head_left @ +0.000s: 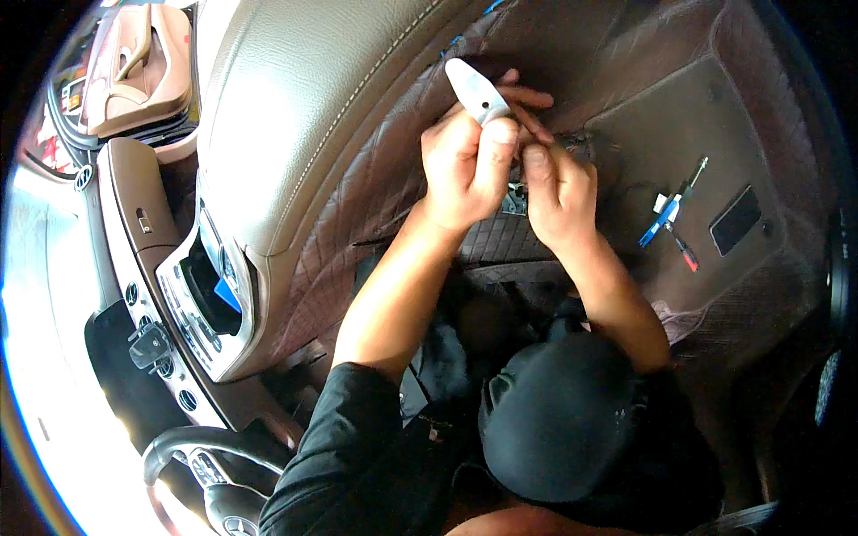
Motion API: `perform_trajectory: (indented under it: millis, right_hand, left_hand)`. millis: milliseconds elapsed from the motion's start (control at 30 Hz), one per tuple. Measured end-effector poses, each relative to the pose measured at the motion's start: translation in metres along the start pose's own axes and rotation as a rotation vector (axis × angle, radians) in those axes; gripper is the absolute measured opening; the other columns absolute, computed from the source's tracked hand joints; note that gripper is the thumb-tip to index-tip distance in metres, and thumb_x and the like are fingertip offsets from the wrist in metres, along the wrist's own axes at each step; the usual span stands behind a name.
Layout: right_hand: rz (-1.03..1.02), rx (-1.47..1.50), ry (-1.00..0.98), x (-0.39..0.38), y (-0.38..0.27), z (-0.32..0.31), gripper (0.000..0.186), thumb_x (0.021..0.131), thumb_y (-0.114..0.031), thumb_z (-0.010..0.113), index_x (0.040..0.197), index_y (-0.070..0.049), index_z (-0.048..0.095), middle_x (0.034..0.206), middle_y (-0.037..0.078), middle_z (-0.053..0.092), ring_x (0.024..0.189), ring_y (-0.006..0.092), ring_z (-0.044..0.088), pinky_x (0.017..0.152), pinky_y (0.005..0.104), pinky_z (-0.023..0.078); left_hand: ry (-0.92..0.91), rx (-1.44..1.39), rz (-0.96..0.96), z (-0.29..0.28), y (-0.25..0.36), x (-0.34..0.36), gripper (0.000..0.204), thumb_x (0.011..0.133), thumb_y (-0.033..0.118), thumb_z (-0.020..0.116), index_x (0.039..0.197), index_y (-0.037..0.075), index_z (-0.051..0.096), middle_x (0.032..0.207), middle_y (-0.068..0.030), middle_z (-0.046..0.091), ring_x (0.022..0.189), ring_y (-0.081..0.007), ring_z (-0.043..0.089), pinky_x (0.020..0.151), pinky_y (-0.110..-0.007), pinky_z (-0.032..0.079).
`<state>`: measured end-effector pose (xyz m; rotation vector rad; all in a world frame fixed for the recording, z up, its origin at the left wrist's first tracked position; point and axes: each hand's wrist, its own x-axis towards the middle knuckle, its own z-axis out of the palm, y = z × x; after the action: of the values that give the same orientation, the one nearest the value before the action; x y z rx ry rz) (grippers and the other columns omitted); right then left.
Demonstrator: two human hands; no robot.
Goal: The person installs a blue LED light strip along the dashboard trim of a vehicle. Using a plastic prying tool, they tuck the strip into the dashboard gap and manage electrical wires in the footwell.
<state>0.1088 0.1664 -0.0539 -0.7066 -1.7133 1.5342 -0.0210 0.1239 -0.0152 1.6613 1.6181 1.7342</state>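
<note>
My left hand (460, 165) grips a pale flat blade-like piece (469, 82) with a small dark hole, thumb pressed over its lower end and some fingers showing behind it. My right hand (561, 196) is closed just beside the left, thumb raised against it; what it holds is hidden. Below and between my hands is a small metal fitting (515, 203) among dark quilted upholstery (429, 250).
On the right mat (643, 134) lie a blue-handled tool (659, 223), a red-and-black tool (684, 252) and a black phone (736, 219). A leather armrest (268, 116), steering wheel (179, 447) and dashboard (134, 188) are left. My black-capped head (559, 415) fills the lower middle.
</note>
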Motion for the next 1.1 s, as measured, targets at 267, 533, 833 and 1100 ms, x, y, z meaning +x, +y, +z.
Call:
perform_trajectory:
  millis: [267,533,833,1100]
  right_hand:
    - [0.019,0.002,-0.037,0.002,0.002,0.002,0.032,0.104,-0.029,0.057,0.108,-0.001,0.072,0.091,0.020,0.074,0.083,0.0350,0.075,0.069,0.0392,0.057]
    - [0.036,-0.043,0.007,0.011,-0.004,0.010,0.035,0.105,-0.033,0.055,0.101,-0.003,0.072,0.085,0.022,0.072,0.082,0.0409,0.073,0.067,0.0440,0.057]
    - [0.049,-0.060,-0.034,0.013,-0.013,-0.008,0.037,0.104,-0.038,0.057,0.116,-0.008,0.073,0.081,0.022,0.071,0.074,0.0393,0.072,0.061,0.0437,0.056]
    - [-0.018,-0.031,0.059,0.002,-0.002,-0.005,0.033,0.104,-0.029,0.056,0.114,-0.002,0.072,0.089,0.019,0.074,0.080,0.0337,0.075,0.068,0.0399,0.058]
  left_hand:
    - [0.111,-0.067,-0.006,0.007,-0.004,-0.004,0.033,0.108,0.018,0.047,0.091,-0.003,0.065,0.084,-0.0138,0.074,0.090,-0.0264,0.074,0.108,-0.049,0.047]
    - [0.237,-0.015,-0.066,0.019,-0.002,-0.003,0.033,0.109,0.019,0.044,0.090,-0.001,0.060,0.083,-0.0149,0.074,0.082,-0.0256,0.075,0.100,-0.046,0.053]
    - [0.255,-0.035,-0.061,0.023,-0.004,0.003,0.033,0.109,0.018,0.043,0.091,-0.003,0.060,0.093,-0.0180,0.076,0.076,-0.0215,0.074,0.089,-0.038,0.059]
    - [0.019,0.249,0.054,0.009,-0.002,0.003,0.030,0.105,0.019,0.049,0.088,0.001,0.066,0.089,-0.0151,0.075,0.093,-0.0334,0.074,0.099,-0.046,0.054]
